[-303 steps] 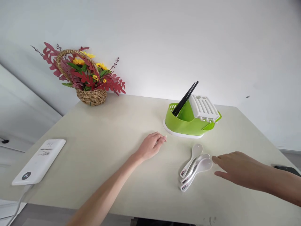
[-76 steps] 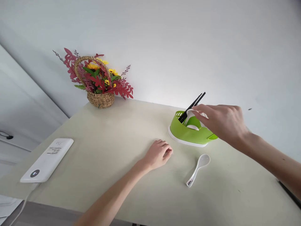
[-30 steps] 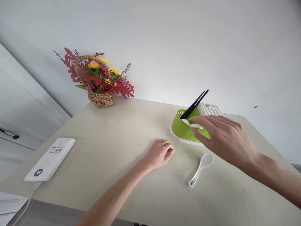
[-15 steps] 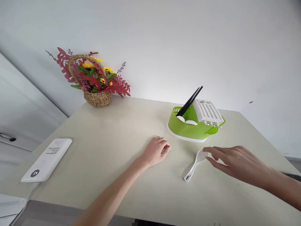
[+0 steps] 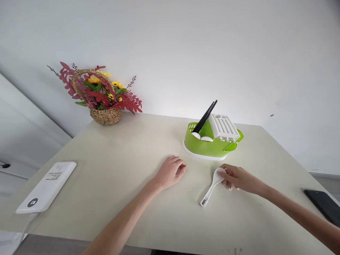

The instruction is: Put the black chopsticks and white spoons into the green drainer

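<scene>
Now my right hand [image 5: 236, 176], open a moment ago, is pinching the spoon [image 5: 213, 185] by its bowl, securing it at six o'clock from the holder [image 5: 204, 148]; my left hand [image 5: 170, 172] is resting loosely fisted, seemingly empty.

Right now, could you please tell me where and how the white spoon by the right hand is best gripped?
The white spoon is probably best pinched at the rim of its wide bowl, from the right: the bowl opens upward at the right hand, which pinches it there, while the handle slants left toward the person.
</scene>
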